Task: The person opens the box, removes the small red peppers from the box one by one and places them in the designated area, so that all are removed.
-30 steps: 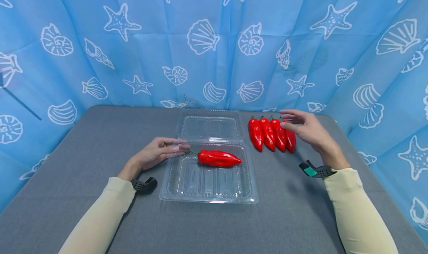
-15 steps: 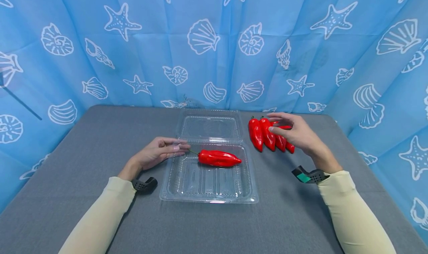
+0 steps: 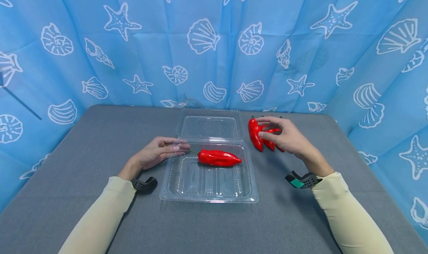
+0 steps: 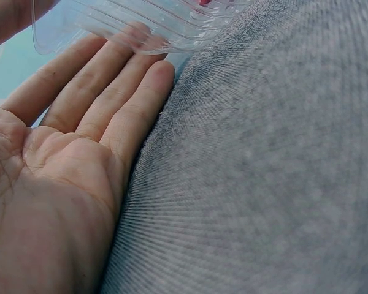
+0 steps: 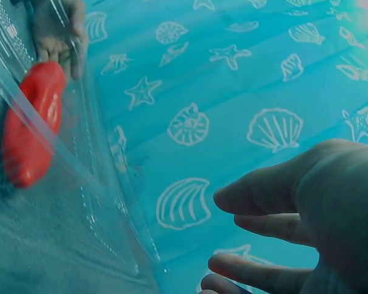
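A clear plastic clamshell container (image 3: 208, 194) lies opened on the grey table, its lid (image 3: 210, 126) folded away to the back. One red pepper (image 3: 219, 158) lies crosswise in the base, its green stem toward the left rim. My left hand (image 3: 157, 152) is at that rim; its straight fingers (image 4: 92, 98) reach under the plastic edge in the left wrist view, thumb apart from them. My right hand (image 3: 289, 135) hovers over a row of red peppers (image 3: 255, 135) right of the lid, partly hiding them. Its thumb and fingers are spread apart, with nothing between them in the right wrist view.
A blue curtain (image 3: 230, 61) printed with white shells and starfish stands behind the table (image 3: 207, 228) and at its sides. A black band (image 3: 302, 180) sits on the right wrist, another band (image 3: 144, 184) on the left.
My right hand has moved left across the row of peppers, from the rightmost one toward the leftmost. The left hand, the container and the pepper in it have stayed put.
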### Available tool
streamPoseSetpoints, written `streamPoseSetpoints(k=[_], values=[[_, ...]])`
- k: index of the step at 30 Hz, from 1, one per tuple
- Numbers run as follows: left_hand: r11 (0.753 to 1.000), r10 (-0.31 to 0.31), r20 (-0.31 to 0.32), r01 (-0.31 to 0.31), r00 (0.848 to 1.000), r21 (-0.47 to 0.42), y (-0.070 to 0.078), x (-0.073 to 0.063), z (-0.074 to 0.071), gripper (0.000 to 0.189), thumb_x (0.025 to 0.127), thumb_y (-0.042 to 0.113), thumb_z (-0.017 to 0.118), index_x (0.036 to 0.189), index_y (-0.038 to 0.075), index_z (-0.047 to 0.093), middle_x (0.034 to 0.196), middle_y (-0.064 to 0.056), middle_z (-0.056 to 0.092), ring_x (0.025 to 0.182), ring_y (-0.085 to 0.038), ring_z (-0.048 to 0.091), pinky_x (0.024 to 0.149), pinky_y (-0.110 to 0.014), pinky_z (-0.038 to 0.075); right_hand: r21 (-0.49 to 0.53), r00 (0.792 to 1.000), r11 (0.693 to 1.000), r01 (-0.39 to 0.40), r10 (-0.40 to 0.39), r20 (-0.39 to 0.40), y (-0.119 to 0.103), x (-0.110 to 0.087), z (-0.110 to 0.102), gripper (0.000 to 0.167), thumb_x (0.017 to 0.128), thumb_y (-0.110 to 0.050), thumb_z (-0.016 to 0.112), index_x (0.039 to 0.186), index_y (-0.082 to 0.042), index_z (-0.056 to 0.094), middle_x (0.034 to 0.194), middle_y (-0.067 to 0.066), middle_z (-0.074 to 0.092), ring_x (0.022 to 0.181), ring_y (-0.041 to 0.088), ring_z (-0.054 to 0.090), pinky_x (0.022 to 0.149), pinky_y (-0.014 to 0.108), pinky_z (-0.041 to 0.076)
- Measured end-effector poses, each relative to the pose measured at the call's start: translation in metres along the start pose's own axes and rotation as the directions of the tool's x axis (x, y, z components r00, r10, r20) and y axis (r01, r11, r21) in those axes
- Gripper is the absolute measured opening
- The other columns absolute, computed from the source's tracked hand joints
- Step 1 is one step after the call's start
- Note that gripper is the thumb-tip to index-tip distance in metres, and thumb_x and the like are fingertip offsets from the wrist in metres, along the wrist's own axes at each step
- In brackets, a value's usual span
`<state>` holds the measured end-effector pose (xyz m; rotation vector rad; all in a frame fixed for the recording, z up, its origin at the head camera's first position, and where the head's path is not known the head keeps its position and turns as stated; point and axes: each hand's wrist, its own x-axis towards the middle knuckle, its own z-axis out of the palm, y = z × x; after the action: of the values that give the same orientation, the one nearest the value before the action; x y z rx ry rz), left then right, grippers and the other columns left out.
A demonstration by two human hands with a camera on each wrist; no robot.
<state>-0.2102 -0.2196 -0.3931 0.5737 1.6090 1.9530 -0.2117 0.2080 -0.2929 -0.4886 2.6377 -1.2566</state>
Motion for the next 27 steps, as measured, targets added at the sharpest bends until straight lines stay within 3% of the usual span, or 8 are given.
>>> streamPoseSetpoints(k=[11,18,27], values=[[1.0,0.007,0.007,-0.007,1.0,-0.025,0.001,-0.001,0.0,0.048,0.099,-0.001,0.057,0.143,-0.015,0.044,0.14,-0.022,0.059,0.13,-0.025,0.058,0.11,-0.042,0.045,-0.009,0.998,0.998,0.059,-0.058,0.03,-0.006,0.001,0.015,0.047,0.094,-0.013,0.072,0.139,-0.01,0.06,0.134,0.014,0.062,0.113,0.031,0.063,0.086,0.04,0.058],[0.999,0.018,0.018,-0.018,1.0,-0.03,0.001,-0.001,0.0,0.047,0.099,0.0,0.058,0.142,-0.014,0.046,0.14,-0.022,0.059,0.13,-0.025,0.058,0.111,-0.042,0.044,-0.01,0.992,0.993,0.119,-0.119,0.028,-0.013,-0.002,0.023,0.049,0.092,-0.013,0.075,0.138,-0.007,0.061,0.13,0.013,0.064,0.111,0.031,0.065,0.089,0.04,0.059],[0.999,0.016,0.016,-0.015,1.0,-0.029,0.001,-0.001,0.001,0.045,0.1,-0.001,0.058,0.142,-0.013,0.048,0.14,-0.022,0.059,0.13,-0.024,0.058,0.111,-0.042,0.044,-0.005,0.983,0.984,0.179,-0.179,0.032,-0.017,-0.005,0.032,0.052,0.089,-0.012,0.077,0.138,-0.005,0.061,0.131,0.016,0.063,0.111,0.031,0.064,0.093,0.049,0.057]])
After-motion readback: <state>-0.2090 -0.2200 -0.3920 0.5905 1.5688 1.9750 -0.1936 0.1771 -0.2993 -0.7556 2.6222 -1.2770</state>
